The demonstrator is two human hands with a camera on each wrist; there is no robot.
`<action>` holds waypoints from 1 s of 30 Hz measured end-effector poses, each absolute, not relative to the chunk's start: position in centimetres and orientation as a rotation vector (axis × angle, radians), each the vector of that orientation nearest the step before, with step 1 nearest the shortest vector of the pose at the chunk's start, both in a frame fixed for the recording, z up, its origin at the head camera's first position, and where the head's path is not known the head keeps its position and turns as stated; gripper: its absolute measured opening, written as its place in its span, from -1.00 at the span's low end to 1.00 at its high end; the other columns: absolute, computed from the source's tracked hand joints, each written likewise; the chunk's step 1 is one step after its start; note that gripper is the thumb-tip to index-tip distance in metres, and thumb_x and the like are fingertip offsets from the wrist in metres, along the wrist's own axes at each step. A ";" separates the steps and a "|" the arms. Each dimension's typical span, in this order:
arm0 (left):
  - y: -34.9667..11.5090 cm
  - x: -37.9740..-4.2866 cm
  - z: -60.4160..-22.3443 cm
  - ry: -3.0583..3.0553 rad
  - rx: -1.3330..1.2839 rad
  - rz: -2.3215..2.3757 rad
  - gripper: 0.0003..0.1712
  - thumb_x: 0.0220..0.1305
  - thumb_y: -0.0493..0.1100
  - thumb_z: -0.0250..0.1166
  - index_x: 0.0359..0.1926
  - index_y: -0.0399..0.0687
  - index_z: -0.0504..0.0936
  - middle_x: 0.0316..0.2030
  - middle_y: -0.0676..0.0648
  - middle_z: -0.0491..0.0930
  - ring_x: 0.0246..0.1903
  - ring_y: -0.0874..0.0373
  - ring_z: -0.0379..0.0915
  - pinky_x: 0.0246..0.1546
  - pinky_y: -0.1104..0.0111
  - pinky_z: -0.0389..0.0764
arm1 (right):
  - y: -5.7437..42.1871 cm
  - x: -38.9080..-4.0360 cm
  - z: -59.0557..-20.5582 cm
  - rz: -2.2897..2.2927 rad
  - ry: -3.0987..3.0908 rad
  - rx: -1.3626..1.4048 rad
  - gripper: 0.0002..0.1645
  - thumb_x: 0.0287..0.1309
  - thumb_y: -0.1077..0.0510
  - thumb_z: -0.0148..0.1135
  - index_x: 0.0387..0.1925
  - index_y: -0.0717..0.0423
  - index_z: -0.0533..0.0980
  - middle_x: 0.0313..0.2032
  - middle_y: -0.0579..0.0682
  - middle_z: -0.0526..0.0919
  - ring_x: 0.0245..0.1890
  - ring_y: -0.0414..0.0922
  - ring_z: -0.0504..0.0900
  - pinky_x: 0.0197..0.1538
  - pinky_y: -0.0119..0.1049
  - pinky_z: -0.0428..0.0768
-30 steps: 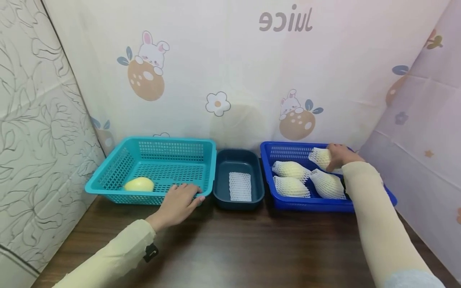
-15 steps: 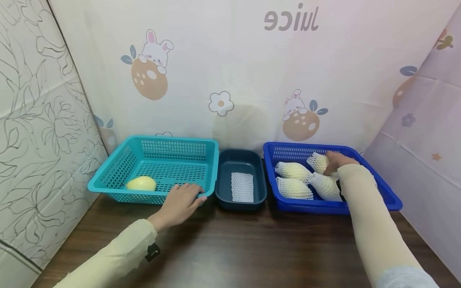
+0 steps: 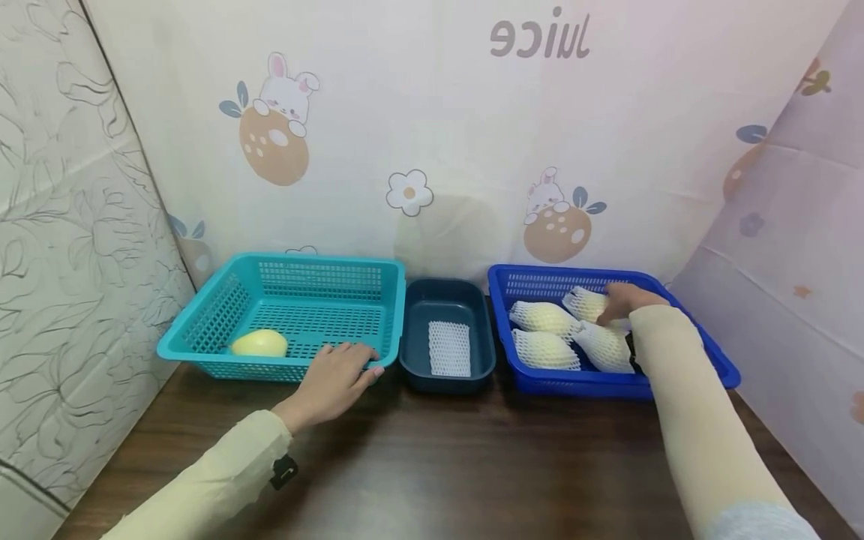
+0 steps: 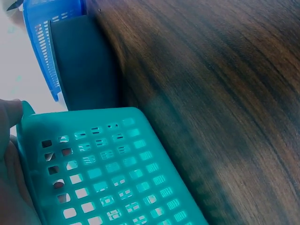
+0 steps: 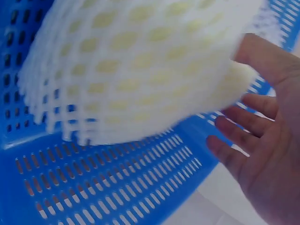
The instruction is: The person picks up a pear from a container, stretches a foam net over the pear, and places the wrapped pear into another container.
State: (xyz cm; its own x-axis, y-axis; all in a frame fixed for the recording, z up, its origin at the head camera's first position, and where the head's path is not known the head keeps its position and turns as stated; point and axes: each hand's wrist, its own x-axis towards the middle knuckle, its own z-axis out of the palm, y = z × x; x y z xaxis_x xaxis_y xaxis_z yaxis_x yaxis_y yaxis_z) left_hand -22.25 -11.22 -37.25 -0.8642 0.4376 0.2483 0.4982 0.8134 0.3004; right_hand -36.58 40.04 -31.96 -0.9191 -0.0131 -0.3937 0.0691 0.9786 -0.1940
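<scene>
In the head view, my left hand (image 3: 335, 381) holds the front right rim of a teal plastic basket (image 3: 324, 266), fingers over the edge. The left wrist view shows the same basket (image 4: 108, 154) wall close up. A bare pale-yellow oval fruit (image 3: 259, 343) lies inside it. At the right, my right hand (image 3: 629, 301) reaches into a blue basket (image 3: 574, 384) and grips one end of a yellow fruit in a white foam net (image 3: 584, 303). In the right wrist view, my thumb and fingers (image 5: 267, 112) stand around its pale end, partly hidden by a nearer foam-netted fruit (image 5: 140, 70).
Between the baskets stands a dark blue-grey tub (image 3: 418, 382) with a flat white foam net (image 3: 449, 349) inside. More netted fruits, such as one at the front left (image 3: 545, 350), fill the blue basket's left half. A patterned wall cloth (image 3: 337, 150) hangs behind the brown table (image 3: 472, 465).
My right hand and the netted fruit at its fingers have moved slightly left and lower in the blue basket. My left hand stays on the teal rim.
</scene>
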 end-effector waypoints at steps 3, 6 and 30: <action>-11.4 -22.2 -37.1 -2.845 -0.723 -0.532 -0.74 0.37 0.00 0.15 -0.08 -0.04 0.55 -0.18 0.04 0.58 -0.15 0.10 0.43 -0.15 0.16 0.33 | 39.6 -36.3 -30.6 -0.289 2.739 0.012 0.19 0.03 -0.01 0.39 0.33 0.59 -0.13 0.28 0.59 -0.07 0.26 0.50 -0.07 0.20 0.35 0.03; -11.6 -22.2 -37.1 -2.855 -0.730 -0.553 -0.75 0.37 -0.01 0.16 -0.07 -0.05 0.54 -0.16 0.04 0.58 -0.14 0.10 0.42 -0.14 0.14 0.33 | 39.1 -35.8 -29.1 -0.254 2.792 -0.063 0.07 0.04 0.05 0.36 0.30 0.59 -0.02 0.24 0.59 0.06 0.23 0.49 0.07 0.17 0.34 0.12; -11.3 -22.2 -37.0 -2.850 -0.790 -0.581 -0.76 0.39 -0.04 0.13 -0.05 -0.04 0.54 -0.14 0.03 0.57 -0.15 0.10 0.41 -0.14 0.12 0.33 | 29.5 -23.4 -29.4 -0.476 3.103 -0.764 -0.44 0.31 -0.08 0.12 0.12 0.28 0.45 0.02 0.21 0.56 0.06 0.15 0.49 0.07 0.13 0.41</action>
